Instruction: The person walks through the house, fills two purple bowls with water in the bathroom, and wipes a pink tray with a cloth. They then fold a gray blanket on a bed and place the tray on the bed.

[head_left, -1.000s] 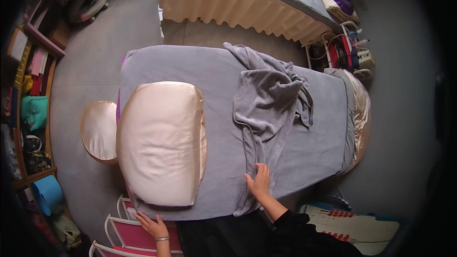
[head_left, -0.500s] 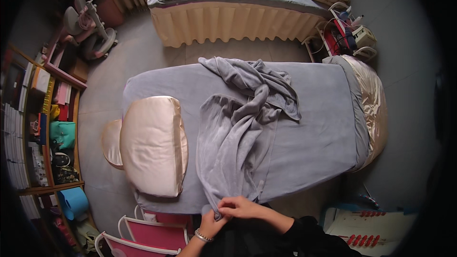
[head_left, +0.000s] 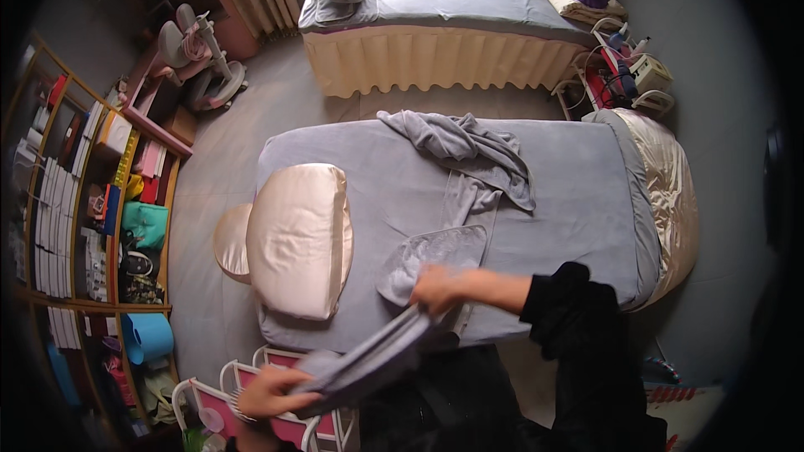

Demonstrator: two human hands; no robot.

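A soft grey blanket (head_left: 368, 360) is stretched, gathered in a band, between my two hands over the bed's near edge. My left hand (head_left: 272, 393) is closed on its lower left end, above the pink cart. Toward the middle of the bed, my right hand (head_left: 435, 289), blurred by motion, grips the other end. A flap of blanket fans out just beyond that hand. The rest lies crumpled across the far side of the grey-sheeted bed (head_left: 561, 184); whether it is all one piece is partly hidden by the right hand and forearm.
On the bed's left end sits a shiny beige cushion (head_left: 297, 238), a rounded headrest (head_left: 232, 243) beyond it. A pink, white-framed cart (head_left: 289, 431) stands near my left hand. Shelves (head_left: 105, 201) line the left; a second bed (head_left: 452, 0) and a trolley (head_left: 615, 75) stand behind.
My hands, together at the near edge before, have spread apart: the left down and left, the right up and right. The near part of the blanket is pulled up off the bed. The view has shifted.
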